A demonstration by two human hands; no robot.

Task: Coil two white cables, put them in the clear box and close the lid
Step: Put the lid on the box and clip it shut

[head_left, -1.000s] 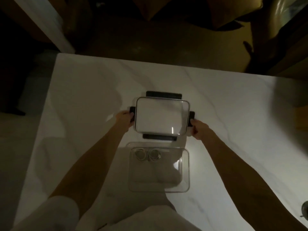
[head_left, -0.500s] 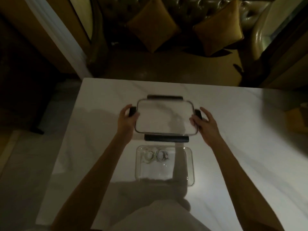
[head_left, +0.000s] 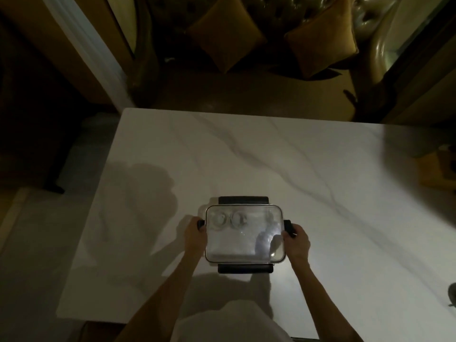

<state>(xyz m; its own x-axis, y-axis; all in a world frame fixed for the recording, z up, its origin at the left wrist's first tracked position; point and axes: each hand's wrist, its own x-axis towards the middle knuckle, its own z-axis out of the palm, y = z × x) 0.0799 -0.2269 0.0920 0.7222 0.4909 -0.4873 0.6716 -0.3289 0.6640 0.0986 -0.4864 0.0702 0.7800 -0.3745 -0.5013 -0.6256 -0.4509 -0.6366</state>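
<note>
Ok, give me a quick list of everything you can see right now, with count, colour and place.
lid: 1, clear with four black latches, over the box near the table's front edge
box: 1, clear, under the lid, mostly covered
cables: 2 coils, white, side by side in the box's far left part
table: 1, white marble with grey veins, fills the middle
cushions: 2, mustard, on the sofa beyond the table
sofa: 1, dark tufted leather, at the top
left hand: 1, on the lid's left latch
right hand: 1, on the lid's right latch
</note>
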